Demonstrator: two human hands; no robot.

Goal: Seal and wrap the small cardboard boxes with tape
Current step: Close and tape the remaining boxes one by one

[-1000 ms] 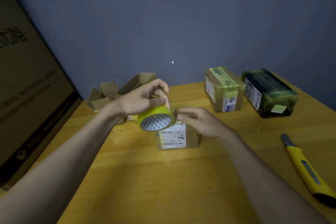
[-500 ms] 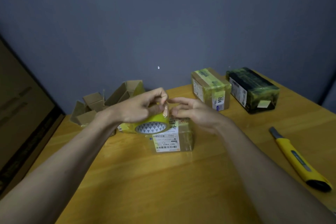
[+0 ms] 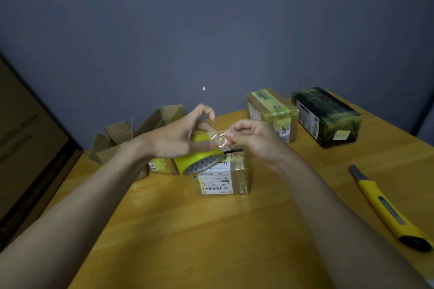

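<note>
Head view:
Left hand (image 3: 175, 139): gripping the tape roll (image 3: 199, 159) above the box (image 3: 224, 178).
Right hand (image 3: 256, 141): pinching the clear tape end (image 3: 219, 139) peeled off the roll.
Box: sitting mid-bench (image 3: 211, 237), label facing the camera.
Knife (image 3: 387, 209): lying at right, well apart.

A home packing corner: wooden table (image 3: 211, 230), labelled parcels (image 3: 272, 112), box cutter (image 3: 385, 209)

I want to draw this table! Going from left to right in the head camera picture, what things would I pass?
Open empty cardboard boxes → yellow tape roll held by the left hand → right hand pinching the clear tape end → brown box marked 004 → dark wrapped box → yellow utility knife.
</note>
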